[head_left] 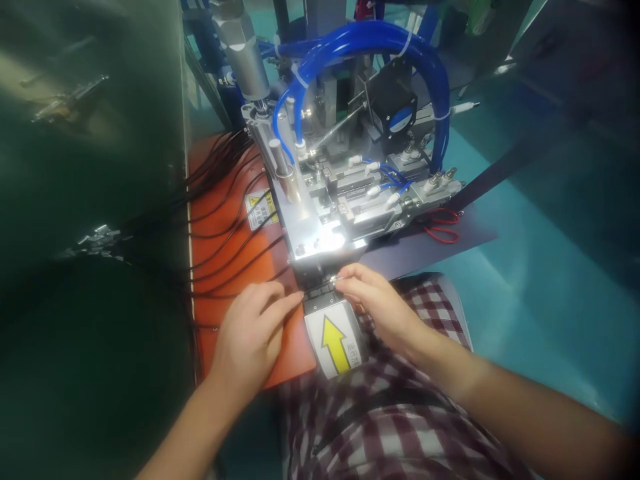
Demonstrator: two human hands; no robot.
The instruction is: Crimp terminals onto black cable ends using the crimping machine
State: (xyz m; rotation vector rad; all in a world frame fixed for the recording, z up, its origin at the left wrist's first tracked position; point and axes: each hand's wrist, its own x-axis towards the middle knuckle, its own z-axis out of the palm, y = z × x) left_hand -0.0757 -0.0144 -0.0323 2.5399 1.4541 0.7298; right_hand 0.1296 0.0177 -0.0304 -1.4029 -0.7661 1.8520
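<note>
My left hand (253,333) rests on the orange mat (227,257), its fingers drawn together and pointing at the left side of a small black fixture (320,297) at the machine's front. My right hand (377,300) pinches a tiny shiny part at the fixture's right top edge, just under the bright metal plate (320,237). A white label with a yellow arrow (334,343) lies below the fixture, pointing toward the machine. What the left fingers hold, if anything, is hidden.
A metal machine with blue air hoses (370,43), a small black fan (393,107) and pneumatic cylinders (395,200) stands behind. Several black cables (230,220) cross the mat from a dark green cabinet (90,200) on the left. Red wire loops (443,225) lie right. My checked clothing (395,413) is below.
</note>
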